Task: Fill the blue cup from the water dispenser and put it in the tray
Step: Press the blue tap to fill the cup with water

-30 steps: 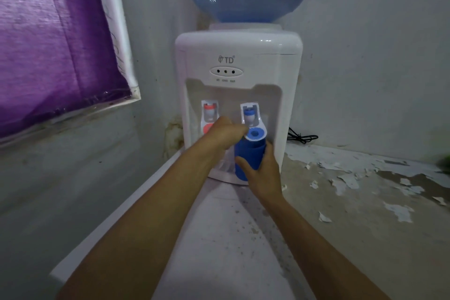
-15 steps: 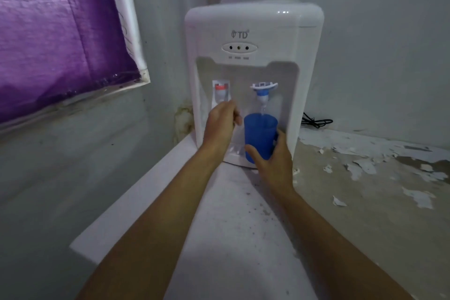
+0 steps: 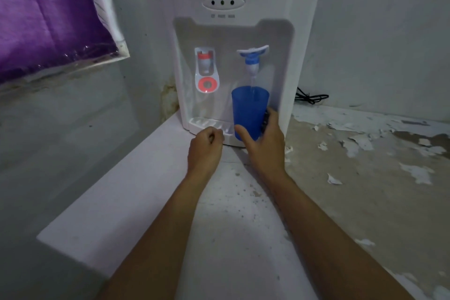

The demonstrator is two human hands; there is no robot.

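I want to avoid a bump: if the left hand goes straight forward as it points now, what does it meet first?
Probably the dispenser's drip tray: the closed left hand sits just before its front edge, though depth is unclear.

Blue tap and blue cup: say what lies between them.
Head view: only a thin stream of water falls from the blue tap into the blue cup, which the right hand holds.

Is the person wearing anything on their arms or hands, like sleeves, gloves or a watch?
No. Both forearms are bare right down to the picture's bottom edge: no sleeves show. The left hand and right hand have no gloves, and no watch, bracelet or ring shows on either.
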